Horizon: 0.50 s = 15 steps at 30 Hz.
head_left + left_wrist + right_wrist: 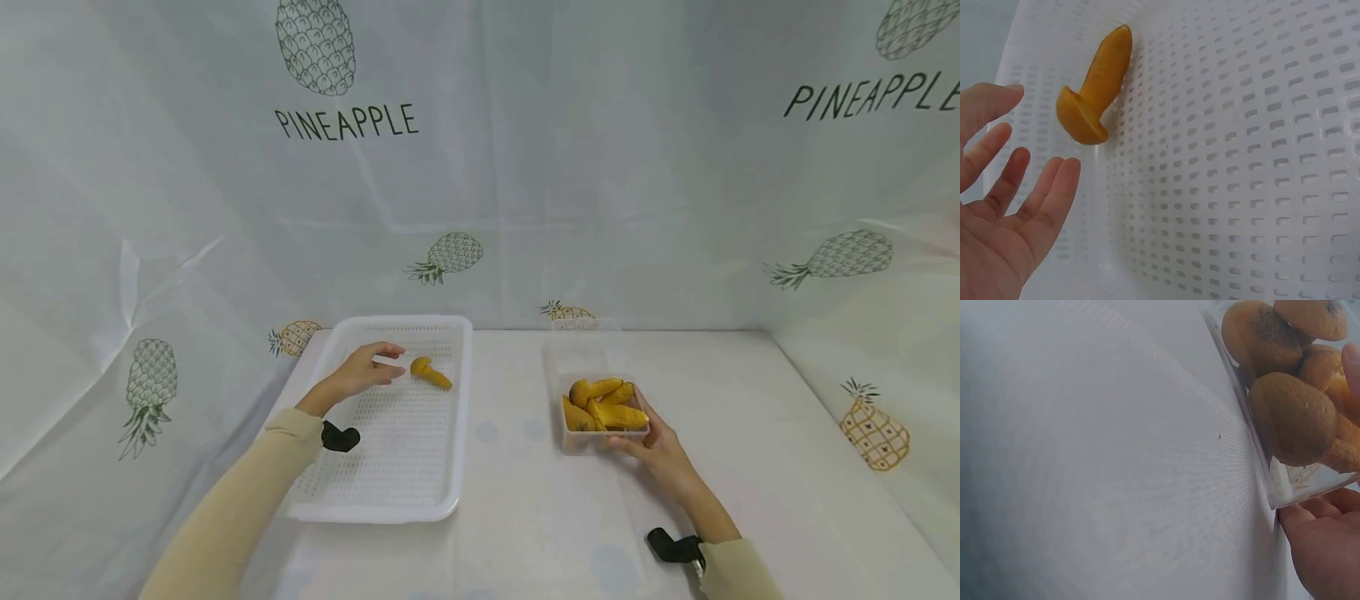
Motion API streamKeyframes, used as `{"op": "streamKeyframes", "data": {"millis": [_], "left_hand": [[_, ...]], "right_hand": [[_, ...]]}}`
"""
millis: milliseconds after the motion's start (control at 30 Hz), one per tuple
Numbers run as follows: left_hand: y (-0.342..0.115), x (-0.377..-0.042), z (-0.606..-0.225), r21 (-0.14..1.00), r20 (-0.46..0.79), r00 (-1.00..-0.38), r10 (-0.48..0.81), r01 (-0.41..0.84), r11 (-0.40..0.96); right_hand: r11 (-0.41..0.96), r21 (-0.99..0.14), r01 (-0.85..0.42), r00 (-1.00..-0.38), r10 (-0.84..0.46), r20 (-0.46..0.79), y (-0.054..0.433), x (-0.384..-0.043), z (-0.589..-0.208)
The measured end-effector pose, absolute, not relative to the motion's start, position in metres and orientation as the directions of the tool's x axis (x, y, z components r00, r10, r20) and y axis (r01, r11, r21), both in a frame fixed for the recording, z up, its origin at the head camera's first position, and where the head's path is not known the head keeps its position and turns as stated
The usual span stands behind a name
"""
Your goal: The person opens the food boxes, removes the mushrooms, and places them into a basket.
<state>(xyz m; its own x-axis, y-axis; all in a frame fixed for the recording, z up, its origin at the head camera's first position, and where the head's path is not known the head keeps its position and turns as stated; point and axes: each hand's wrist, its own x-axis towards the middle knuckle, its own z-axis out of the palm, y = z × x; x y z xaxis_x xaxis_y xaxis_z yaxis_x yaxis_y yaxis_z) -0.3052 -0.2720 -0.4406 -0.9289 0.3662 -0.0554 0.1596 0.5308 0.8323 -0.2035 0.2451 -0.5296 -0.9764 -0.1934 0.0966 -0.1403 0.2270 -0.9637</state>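
One yellow mushroom (431, 373) lies in the white perforated basket (467, 417). Just left of it hovers my left hand (366, 369), fingers spread and apart from the mushroom; the left wrist view shows a gap between the fingertips and the mushroom cap (1080, 119). On the right, a clear plastic box (583, 444) holds several yellow mushrooms (618, 415). My right hand (660, 446) grips this box at its right front corner, thumb at the front and fingers along the side. In the right wrist view, brownish caps (1291, 419) show through the box wall.
The box's clear lid (585, 342) stands open behind it. A white sheet (517, 508) covers the table between basket and box. Pineapple-printed cloth (637, 167) hangs at the back and sides. Black wrist devices (341, 437) sit on both wrists.
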Motion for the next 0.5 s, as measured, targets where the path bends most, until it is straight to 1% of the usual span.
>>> {"op": "streamKeyframes", "data": {"millis": [200, 400, 500], "left_hand": [[-0.258, -0.307, -0.432, 0.850, -0.023, -0.921, 0.388, 0.186, 0.492], [-0.236, -0.311, -0.418, 0.847, 0.006, -0.902, 0.432, 0.234, 0.477], [-0.220, -0.314, -0.410, 0.857, 0.022, -0.884, 0.467, 0.257, 0.446]], "right_hand": [[0.192, -0.970, -0.149, -0.974, -0.198, 0.111, 0.246, -0.203, -0.532], [0.198, -0.970, -0.138, -0.975, -0.197, 0.099, 0.246, -0.203, -0.532], [0.199, -0.971, -0.130, -0.976, -0.197, 0.091, 0.246, -0.204, -0.531]]}}
